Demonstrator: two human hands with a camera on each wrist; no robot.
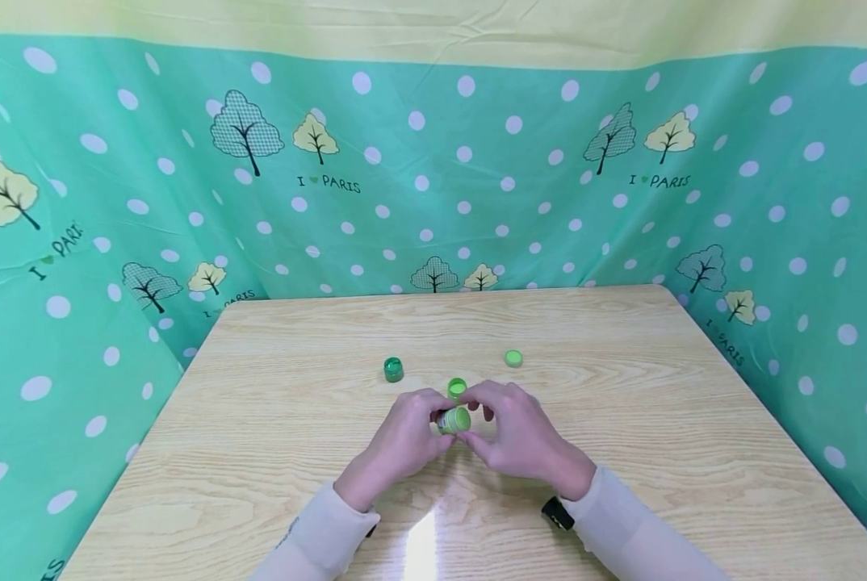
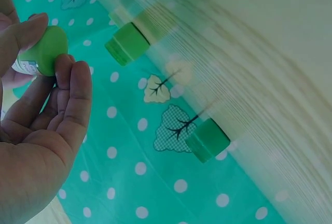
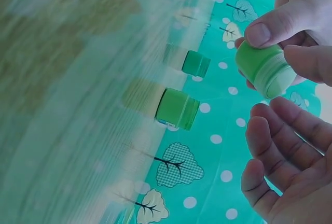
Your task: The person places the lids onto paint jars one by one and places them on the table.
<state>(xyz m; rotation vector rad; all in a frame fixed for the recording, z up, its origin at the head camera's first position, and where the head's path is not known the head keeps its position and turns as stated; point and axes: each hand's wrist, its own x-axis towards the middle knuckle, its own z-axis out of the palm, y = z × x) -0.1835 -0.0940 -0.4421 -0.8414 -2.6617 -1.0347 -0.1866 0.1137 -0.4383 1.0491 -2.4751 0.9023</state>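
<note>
A small light green jar [image 1: 454, 420] with a printed label lies tilted between the two hands, low over the table. My left hand [image 1: 403, 436] grips it, the thumb on one side and fingertips on the other, as the left wrist view also shows at the green jar [image 2: 52, 50]. My right hand [image 1: 518, 432] is at the jar's other side, thumb and fingers spread around its end; in the right wrist view these fingers [image 3: 285, 141] are loosely bent beside the jar [image 3: 264, 68]. Whether the right thumb touches it, I cannot tell.
Just beyond the hands stands another light green jar [image 1: 457, 387]. A dark green jar [image 1: 393, 370] is farther left, and a round light green piece [image 1: 513, 358] lies to the right on the wooden table [image 1: 295, 452]. A dotted teal cloth [image 1: 375, 194] hangs behind.
</note>
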